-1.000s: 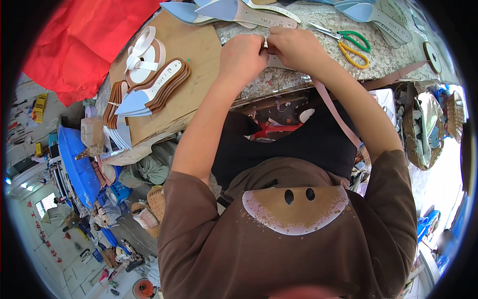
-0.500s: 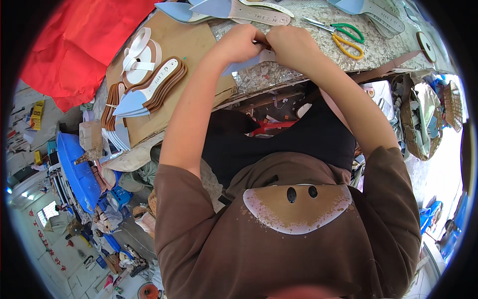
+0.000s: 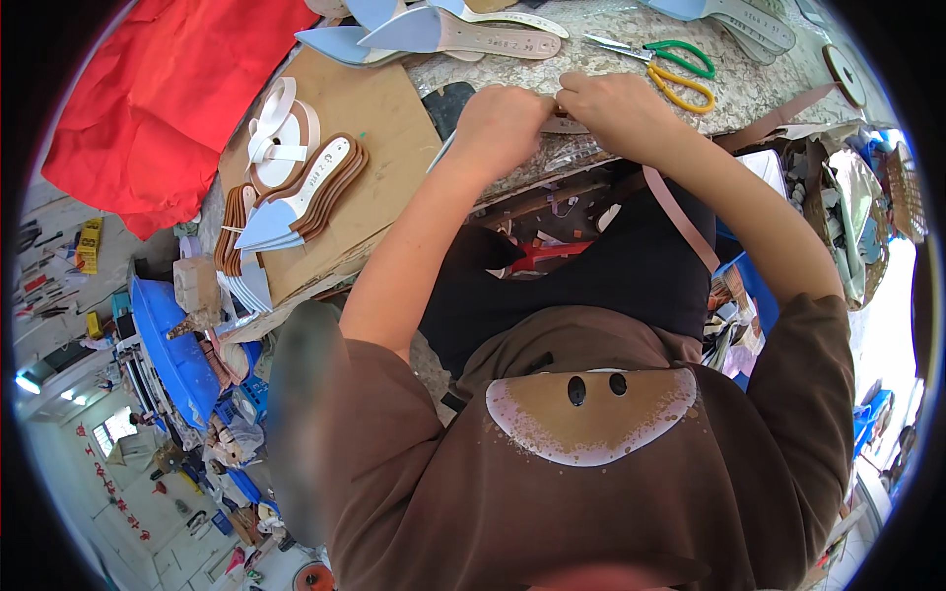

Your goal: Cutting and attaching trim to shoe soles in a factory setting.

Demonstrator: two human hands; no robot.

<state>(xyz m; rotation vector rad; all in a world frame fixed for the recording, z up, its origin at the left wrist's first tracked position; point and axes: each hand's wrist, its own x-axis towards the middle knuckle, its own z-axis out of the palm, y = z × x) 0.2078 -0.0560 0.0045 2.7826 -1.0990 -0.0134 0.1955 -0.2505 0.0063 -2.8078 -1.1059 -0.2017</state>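
Both hands work close together over the front edge of the worktable. My left hand (image 3: 505,130) is closed, its fingers pinched on a shoe insole; a pale bluish edge of the insole (image 3: 440,151) shows beside the wrist. The insole's narrow end appears beneath the fingers. Right beside it, my right hand (image 3: 619,110) is closed, thumb and fingers pinched at the same spot; what lies inside is mostly hidden. A pinkish-beige tape (image 3: 682,219) hangs below the right forearm. More of this tape runs over the table edge from a spool (image 3: 844,76).
Scissors (image 3: 680,79) with green and yellow handles lie beyond my right hand. Several loose insoles (image 3: 463,34) are at the back. Bundled insoles (image 3: 301,202) and a white tape roll (image 3: 281,138) rest on brown cardboard (image 3: 379,148) at left, near red cloth (image 3: 182,98).
Both hands have moved slightly down and right in the picture. The insole's bluish part has swung left of my left wrist. The hanging tape shows more fully over my lap.
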